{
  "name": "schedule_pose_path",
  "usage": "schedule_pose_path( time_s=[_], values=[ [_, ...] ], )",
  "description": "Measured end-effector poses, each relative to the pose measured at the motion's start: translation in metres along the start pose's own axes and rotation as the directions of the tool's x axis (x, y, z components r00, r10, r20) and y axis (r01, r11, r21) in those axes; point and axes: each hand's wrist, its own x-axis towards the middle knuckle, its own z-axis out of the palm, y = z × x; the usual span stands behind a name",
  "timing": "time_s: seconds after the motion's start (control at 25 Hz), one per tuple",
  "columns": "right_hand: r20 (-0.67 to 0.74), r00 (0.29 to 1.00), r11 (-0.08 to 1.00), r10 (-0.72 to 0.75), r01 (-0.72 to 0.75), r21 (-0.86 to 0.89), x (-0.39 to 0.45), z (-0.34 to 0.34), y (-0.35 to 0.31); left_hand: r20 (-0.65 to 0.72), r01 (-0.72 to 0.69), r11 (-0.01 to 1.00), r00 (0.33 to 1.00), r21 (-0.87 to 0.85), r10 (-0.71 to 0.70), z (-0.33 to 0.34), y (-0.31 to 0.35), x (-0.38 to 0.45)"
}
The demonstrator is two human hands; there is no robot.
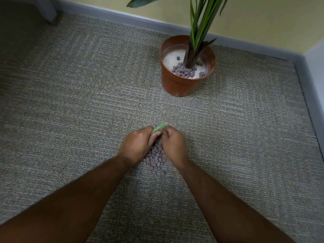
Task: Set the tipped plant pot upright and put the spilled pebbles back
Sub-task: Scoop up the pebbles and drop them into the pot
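Observation:
The brown plant pot (177, 83) stands upright on the carpet near the wall corner, with green stalks (198, 30) rising from a white filling. A small cluster of grey pebbles (184, 71) lies inside it by the stem. A pile of spilled grey pebbles (156, 158) sits on the carpet in front of me. My left hand (136, 144) and my right hand (173, 144) are cupped around the pile's far end, fingers curled over pebbles. A green leaf (159, 127) sticks out between the fingertips; which hand holds it is unclear.
Grey-beige carpet (70, 102) covers the floor. A grey skirting board (122, 16) runs along the yellow wall at the back and turns down the right side. A few stray pebbles (169, 178) lie near the pile. A grey furniture leg (49, 13) stands top left.

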Motion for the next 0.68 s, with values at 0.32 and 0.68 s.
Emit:
schedule_pose_path(
  time_s=[0.32, 0.68],
  values=[
    [0.51, 0.765, -0.018, 0.392, -0.548, 0.836, 0.003, -0.036, -0.015, 0.243, 0.481, 0.504, 0.851, -0.717, -0.466, -0.017, 0.052, 0.022],
    [0.313, 0.869, -0.276, 0.383, -0.216, 0.937, 0.017, -0.067, -0.077, 0.452, 0.314, -0.325, 0.645, -0.892, -0.616, -0.041, 0.118, 0.077]
  ],
)
